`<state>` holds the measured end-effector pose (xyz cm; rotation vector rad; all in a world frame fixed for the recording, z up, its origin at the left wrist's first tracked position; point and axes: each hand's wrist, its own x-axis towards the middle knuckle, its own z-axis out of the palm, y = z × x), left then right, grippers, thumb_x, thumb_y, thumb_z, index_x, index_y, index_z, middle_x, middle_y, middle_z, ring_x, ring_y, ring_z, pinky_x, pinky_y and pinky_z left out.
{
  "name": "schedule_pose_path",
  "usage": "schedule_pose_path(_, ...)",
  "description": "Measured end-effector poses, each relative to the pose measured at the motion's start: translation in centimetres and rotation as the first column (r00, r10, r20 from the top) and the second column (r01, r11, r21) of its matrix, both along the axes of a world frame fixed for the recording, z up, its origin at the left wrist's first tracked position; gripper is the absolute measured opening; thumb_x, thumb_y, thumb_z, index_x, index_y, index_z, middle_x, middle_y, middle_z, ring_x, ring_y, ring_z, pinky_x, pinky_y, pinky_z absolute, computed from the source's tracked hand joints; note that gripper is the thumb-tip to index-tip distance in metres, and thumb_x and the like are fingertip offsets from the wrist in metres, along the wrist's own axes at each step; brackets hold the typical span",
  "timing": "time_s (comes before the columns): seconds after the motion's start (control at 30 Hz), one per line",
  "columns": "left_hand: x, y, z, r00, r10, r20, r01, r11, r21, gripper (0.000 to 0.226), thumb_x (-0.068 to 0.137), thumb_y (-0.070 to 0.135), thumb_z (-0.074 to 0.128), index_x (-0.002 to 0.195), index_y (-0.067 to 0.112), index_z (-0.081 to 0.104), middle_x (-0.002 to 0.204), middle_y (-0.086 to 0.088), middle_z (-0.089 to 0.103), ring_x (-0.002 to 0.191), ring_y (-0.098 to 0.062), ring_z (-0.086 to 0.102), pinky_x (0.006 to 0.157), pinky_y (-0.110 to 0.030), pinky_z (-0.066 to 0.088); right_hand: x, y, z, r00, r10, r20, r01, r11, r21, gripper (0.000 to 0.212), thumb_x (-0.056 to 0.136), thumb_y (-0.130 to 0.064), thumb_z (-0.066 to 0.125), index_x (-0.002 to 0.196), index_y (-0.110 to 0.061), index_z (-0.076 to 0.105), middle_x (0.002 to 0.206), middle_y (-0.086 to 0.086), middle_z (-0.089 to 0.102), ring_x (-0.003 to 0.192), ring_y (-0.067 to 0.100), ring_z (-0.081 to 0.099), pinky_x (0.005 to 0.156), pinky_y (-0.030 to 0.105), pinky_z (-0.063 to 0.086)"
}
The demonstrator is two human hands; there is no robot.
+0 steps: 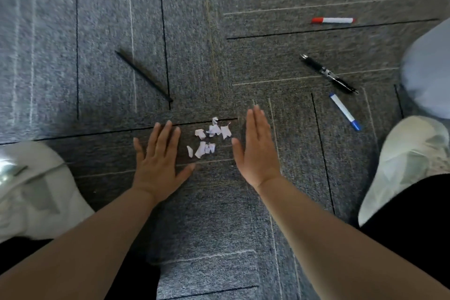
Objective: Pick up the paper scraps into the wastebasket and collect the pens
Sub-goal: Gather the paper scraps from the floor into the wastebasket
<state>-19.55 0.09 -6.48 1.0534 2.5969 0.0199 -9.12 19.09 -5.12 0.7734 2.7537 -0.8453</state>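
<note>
Several small white paper scraps point(209, 137) lie in a loose heap on the grey carpet point(219, 238). My left hand point(159, 162) rests flat on the carpet just left of them, fingers spread, holding nothing. My right hand point(257, 151) stands on its edge just right of the heap, fingers straight and together, palm facing the scraps. A thin black pen point(143, 76) lies beyond my left hand. To the right lie a red-capped marker point(333, 20), a black pen point(327, 73) and a blue-capped marker point(345, 111).
A white shoe point(401, 165) is at the right and another white shoe point(34, 190) at the left, with black trouser legs below them. A pale grey rounded object point(428, 68) sits at the right edge. No wastebasket shows clearly.
</note>
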Motion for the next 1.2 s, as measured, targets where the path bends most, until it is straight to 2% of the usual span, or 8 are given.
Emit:
schedule_pose_path(0.13,-0.9,1.0,-0.7,1.0,-0.018,0.009,0.018,0.999,0.034,0.098,0.077,0.077,-0.002,0.147,0.009,0.007,0.157,-0.009,0.006,0.142,-0.019,-0.006,0.112,-0.049,-0.002,-1.0,-0.5,-0.6,0.973,0.201,0.11,-0.206,0.978,0.041,0.067,0.098,-0.041,0.024,0.144,-0.011,-0.013,0.152,0.002,-0.022,0.135,0.011,-0.025,0.115,0.031,-0.009)
schedule_pose_path(0.33,-2.3,0.9,-0.3,0.977,-0.211,0.041,0.204,0.969,0.136,0.091,0.077,0.067,0.031,0.146,0.009,0.016,0.154,-0.012,0.018,0.14,-0.02,0.003,0.113,-0.045,0.007,-1.7,-0.7,1.1,0.97,0.18,-0.162,-0.196,0.977,-0.089,0.066,0.089,-0.035,0.046,0.145,-0.011,0.02,0.147,0.009,0.032,0.136,0.026,0.025,0.108,0.031,0.024)
schedule_pose_path(0.47,-2.0,-0.4,-0.7,0.974,-0.228,-0.006,0.227,0.968,0.108,0.088,0.078,0.068,0.031,0.143,0.01,0.016,0.152,-0.012,0.024,0.139,-0.023,0.009,0.111,-0.049,0.011,-2.9,1.1,0.9,0.877,0.477,0.062,-0.478,0.878,0.01,0.094,0.081,-0.054,0.056,0.147,-0.017,0.0,0.157,-0.001,0.001,0.143,0.018,-0.003,0.112,0.028,-0.003)
schedule_pose_path(0.57,-1.7,-0.2,-1.0,0.982,-0.187,-0.034,0.19,0.976,0.105,0.083,0.081,0.062,0.033,0.142,0.007,0.021,0.15,-0.014,0.029,0.137,-0.025,0.013,0.111,-0.049,0.014,-3.1,0.6,0.5,0.802,0.582,0.13,-0.594,0.801,0.08,0.094,0.08,-0.062,0.052,0.147,-0.017,0.004,0.157,-0.002,0.001,0.143,0.018,-0.004,0.116,0.034,0.006)
schedule_pose_path(0.7,-1.0,-1.8,-1.2,0.993,-0.094,-0.076,0.101,0.99,0.094,0.082,0.084,0.067,0.025,0.142,0.01,0.021,0.149,-0.006,0.02,0.138,-0.024,0.014,0.11,-0.045,0.0,-1.3,-0.2,0.8,0.811,0.582,0.063,-0.584,0.801,0.13,0.075,0.077,-0.056,0.053,0.134,-0.008,0.042,0.14,0.009,0.046,0.126,0.029,0.044,0.09,0.044,0.052)
schedule_pose_path(0.97,-1.3,1.4,-1.6,0.931,-0.338,-0.135,0.353,0.93,0.106,0.08,0.086,0.069,0.011,0.143,0.014,0.017,0.15,-0.006,0.016,0.137,-0.026,0.013,0.109,-0.048,0.002,-0.8,0.1,0.0,0.92,0.387,0.063,-0.389,0.881,0.271,0.096,0.063,-0.068,0.057,0.129,0.0,0.044,0.111,0.019,0.057,0.094,0.033,0.058,0.083,0.043,0.051)
schedule_pose_path(1.1,-2.3,3.0,-1.8,0.944,-0.243,-0.222,0.285,0.94,0.184,0.066,0.083,0.057,0.033,0.133,0.014,0.037,0.134,-0.011,0.043,0.117,-0.027,0.033,0.1,-0.04,0.025,-2.6,-0.3,0.1,0.913,0.407,0.032,-0.407,0.902,0.144,0.071,0.074,-0.049,0.068,0.125,-0.004,0.048,0.11,0.017,0.053,0.095,0.032,0.056,0.071,0.041,0.053)
schedule_pose_path(1.2,-2.4,2.9,-2.0,0.919,-0.243,-0.309,0.324,0.914,0.244,0.046,0.082,0.05,0.035,0.118,0.022,0.043,0.113,-0.004,0.038,0.095,-0.024,0.038,0.081,-0.036,0.036,-2.6,-0.4,-0.3,0.89,0.448,-0.082,-0.432,0.888,0.155,0.034,0.081,-0.03,0.067,0.102,-0.004,0.058,0.09,0.014,0.056,0.07,0.028,0.058,0.047,0.035,0.051)
